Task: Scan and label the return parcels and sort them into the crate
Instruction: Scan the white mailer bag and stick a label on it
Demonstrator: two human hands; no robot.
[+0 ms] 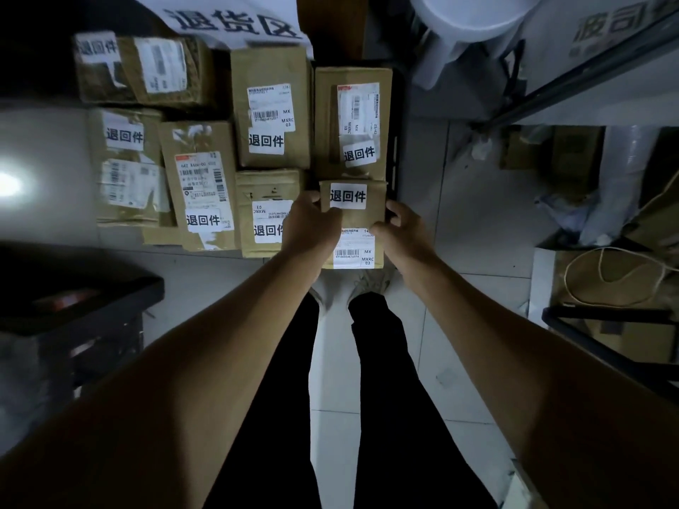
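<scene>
Gripping small parcel [362, 214] between 2 hands, left hand [312, 225] and right hand [398, 229] curled on opposite sides

Dim overall. Your forearms and lap sit in deep shadow. Hard glare [9, 183] blows out the left edge; the source is possibly a lamp off-frame. White labels [348, 196] read sharp at centre. Edges bow with wide-angle distortion, and the far-left boxes [125, 167] smear soft.
</scene>
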